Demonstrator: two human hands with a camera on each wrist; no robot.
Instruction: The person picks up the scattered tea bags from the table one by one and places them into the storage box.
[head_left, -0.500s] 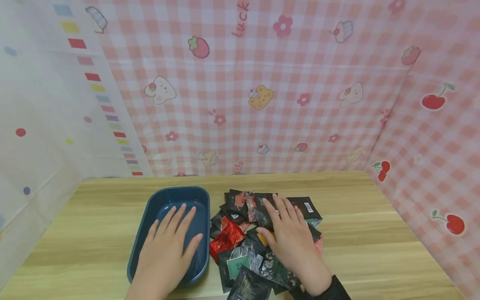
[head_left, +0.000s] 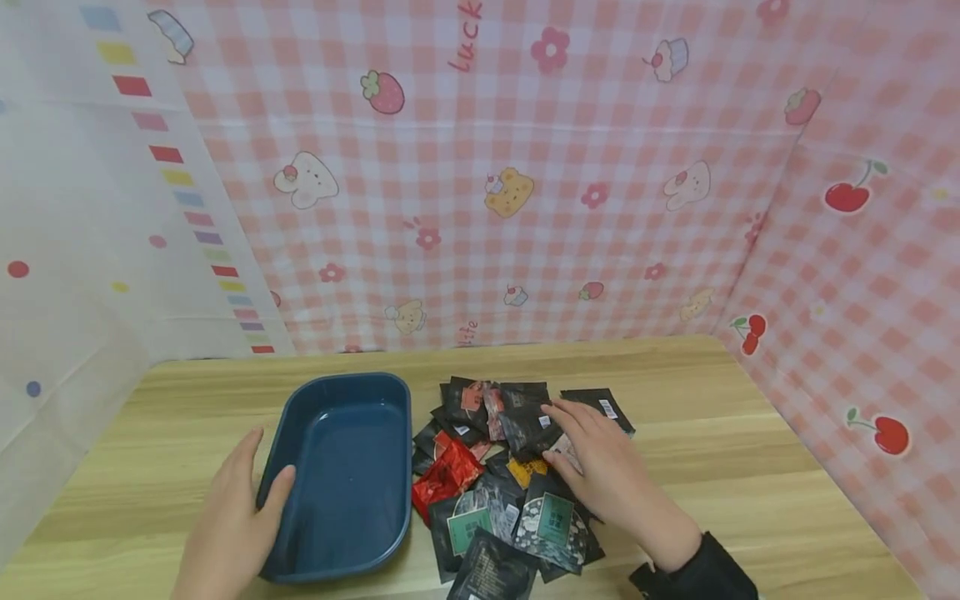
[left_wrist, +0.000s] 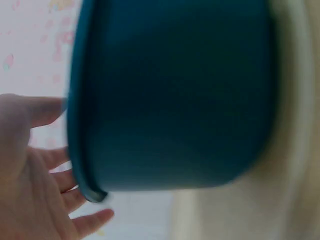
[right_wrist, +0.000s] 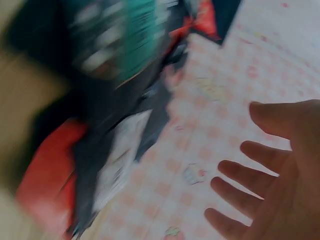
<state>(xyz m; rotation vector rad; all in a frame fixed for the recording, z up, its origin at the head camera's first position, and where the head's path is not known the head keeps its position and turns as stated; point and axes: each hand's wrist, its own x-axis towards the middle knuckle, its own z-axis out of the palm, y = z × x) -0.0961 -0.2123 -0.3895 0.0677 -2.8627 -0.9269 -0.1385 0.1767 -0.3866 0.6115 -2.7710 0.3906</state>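
Observation:
A dark blue rectangular tray (head_left: 408, 467) lies on the wooden table. My left hand (head_left: 228, 517) is beside its left wall, thumb near the rim and fingers fairly straight. In the left wrist view the tray's outer wall (left_wrist: 180, 100) fills the middle, and whether the fingers touch it I cannot tell. To the tray's right is a loose pile of small flat packets, mostly black, with a shiny red packet (head_left: 447, 475) and green-labelled ones (head_left: 555, 521). Over the pile's right side my right hand (head_left: 611, 471) hovers with spread, relaxed fingers and holds nothing.
Pink checked cloth (head_left: 450, 250) hangs behind the wooden table (head_left: 712, 433) and along its right side. White dotted cloth (head_left: 67, 292) stands on the left. One black packet (head_left: 600, 408) lies at the pile's back right, and another (head_left: 495, 567) near the front edge.
My left hand has moved left, from over the tray to beside its left wall. My right hand has shifted slightly right and nearer, uncovering some packets. The view has turned slightly.

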